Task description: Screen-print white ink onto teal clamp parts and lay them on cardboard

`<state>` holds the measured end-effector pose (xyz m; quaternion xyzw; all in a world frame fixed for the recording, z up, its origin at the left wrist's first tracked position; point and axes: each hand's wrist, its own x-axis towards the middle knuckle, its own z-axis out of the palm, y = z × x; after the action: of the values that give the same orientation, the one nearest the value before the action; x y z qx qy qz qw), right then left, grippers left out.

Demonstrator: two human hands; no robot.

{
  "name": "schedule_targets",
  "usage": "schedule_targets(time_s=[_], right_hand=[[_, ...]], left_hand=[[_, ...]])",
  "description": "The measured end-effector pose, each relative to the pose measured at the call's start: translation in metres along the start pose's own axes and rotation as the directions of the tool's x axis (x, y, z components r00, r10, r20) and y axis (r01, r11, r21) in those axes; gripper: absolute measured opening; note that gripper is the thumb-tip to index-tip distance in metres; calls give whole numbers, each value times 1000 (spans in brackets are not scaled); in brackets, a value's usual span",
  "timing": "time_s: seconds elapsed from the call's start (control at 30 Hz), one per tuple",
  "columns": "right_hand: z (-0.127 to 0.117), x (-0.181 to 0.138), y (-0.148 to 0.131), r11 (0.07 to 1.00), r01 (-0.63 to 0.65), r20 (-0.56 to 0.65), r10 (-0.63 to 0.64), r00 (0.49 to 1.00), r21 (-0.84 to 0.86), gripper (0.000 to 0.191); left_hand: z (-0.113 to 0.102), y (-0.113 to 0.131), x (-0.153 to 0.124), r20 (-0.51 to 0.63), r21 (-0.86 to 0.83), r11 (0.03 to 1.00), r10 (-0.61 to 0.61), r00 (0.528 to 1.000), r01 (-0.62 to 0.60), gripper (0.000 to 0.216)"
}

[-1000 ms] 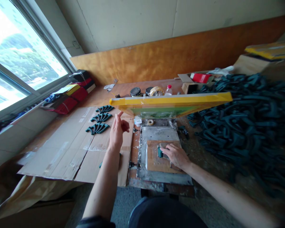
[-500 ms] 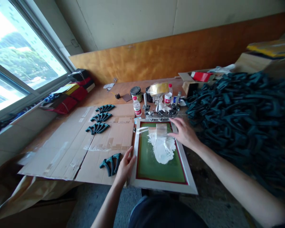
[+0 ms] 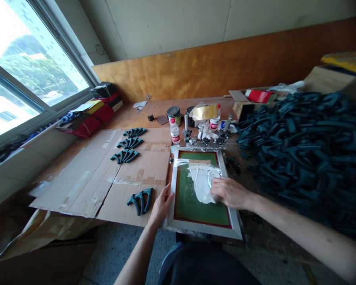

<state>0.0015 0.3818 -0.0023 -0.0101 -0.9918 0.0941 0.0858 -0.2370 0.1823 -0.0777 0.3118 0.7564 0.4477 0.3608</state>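
Note:
A printing screen with a silver frame [image 3: 171, 206] and green mesh lies flat in front of me, smeared with white ink [image 3: 202, 180]. My right hand [image 3: 229, 192] is closed on a squeegee, mostly hidden under the fingers, resting on the ink near the middle of the mesh. My left hand [image 3: 163, 204] presses flat on the frame's left edge, fingers stretched out. Just left of it a small group of dark teal curved parts [image 3: 140, 200] lies on cardboard [image 3: 91, 180].
A big heap of the same teal parts [image 3: 302, 146] fills the right side. Three more groups [image 3: 127, 143] lie further back on the cardboard. Bottles, ink tins and the screen's hinge clamps [image 3: 204, 138] stand behind the frame. A window is on the left.
The screen went from raised to flat on the bed. My left hand dropped onto its left edge. My right hand left the part on the bed, reached the screen's far end, then pulled toward me.

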Motion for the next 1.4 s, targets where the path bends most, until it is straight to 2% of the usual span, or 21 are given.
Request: schedule_targets(time_s=[0.1, 0.17, 0.27, 0.33, 0.4, 0.5, 0.6, 0.67, 0.73, 0.77, 0.83, 0.93, 1.0, 1.07, 1.1, 1.13, 1.17, 1.2, 1.23, 1.33, 1.4], right_hand=[[9, 2, -5, 996, -83, -160, 75, 984, -41, 15], [20, -3, -13, 996, -51, -236, 32, 971, -75, 19], [24, -11, -15, 999, -5, -202, -3, 979, -36, 17], [15, -2, -7, 997, -75, -187, 76, 979, 9, 12], [0, 17, 7, 983, -181, -201, 183, 962, 27, 29], [-31, 48, 29, 933, -357, -230, 338, 913, -48, 60], [-60, 49, 51, 866, -484, -363, 414, 835, -124, 58], [-68, 31, 67, 824, -565, -502, 468, 728, -51, 48], [-59, 6, 79, 765, -641, -521, 572, 634, 60, 40], [-48, -6, 81, 741, -666, -479, 619, 622, 93, 37], [-15, -25, 76, 731, -675, -348, 661, 665, 98, 35], [36, -33, 50, 789, -615, -212, 602, 770, 6, 31], [55, -28, 29, 794, -602, -147, 588, 795, -82, 26], [60, -18, 9, 757, -646, -118, 635, 763, -100, 20], [58, -13, -1, 731, -678, -129, 667, 734, -74, 19], [56, -7, -13, 711, -702, -157, 690, 706, -33, 19], [53, -1, -26, 705, -709, -199, 697, 689, 15, 19], [50, 5, -39, 729, -682, -240, 674, 699, 60, 17], [48, 10, -52, 778, -620, -271, 621, 736, 98, 16], [39, 11, -65, 913, -366, -263, 404, 876, 181, 6], [30, -9, -40, 913, -380, -272, 408, 872, 149, 10]], left_hand=[[1, 2, -1, -16, -47, 999, -20, 1000, 19, 62], [1, 4, -2, -22, -89, 995, -40, 999, 38, 63], [1, 6, -3, -10, -147, 988, -58, 998, 56, 66], [0, 9, -3, 10, -182, 981, -61, 998, 62, 69], [-3, 17, -5, 34, -195, 979, -56, 998, 62, 74], [-13, 43, -12, 56, -204, 977, -49, 997, 60, 79], [-25, 83, -19, -12, -234, 972, 0, 1000, -3, 65], [-31, 114, -18, -91, -248, 965, 64, 994, -85, 58], [-34, 144, -10, -168, -289, 936, 159, 973, -203, 59], [-35, 158, -3, -201, -319, 909, 211, 957, -268, 57], [-35, 185, 12, -237, -377, 845, 308, 921, -379, 54], [-30, 210, 30, -241, -441, 785, 364, 900, -435, 53], [-18, 206, 30, -309, -467, 763, 332, 891, -446, 50], [4, 183, 18, -313, -490, 793, 229, 922, -363, 47], [19, 166, 7, -243, -507, 822, 152, 958, -259, 48], [35, 148, -6, -89, -509, 856, 59, 994, -96, 51], [52, 129, -20, 123, -489, 867, -43, 991, 99, 56], [67, 111, -33, 268, -482, 839, -133, 954, 252, 61], [79, 96, -44, 331, -514, 791, -175, 927, 333, 62], [84, 61, -57, 302, -634, 652, -286, 910, 415, 52], [56, 39, -48, 155, -656, 656, -369, 917, 374, 45]])
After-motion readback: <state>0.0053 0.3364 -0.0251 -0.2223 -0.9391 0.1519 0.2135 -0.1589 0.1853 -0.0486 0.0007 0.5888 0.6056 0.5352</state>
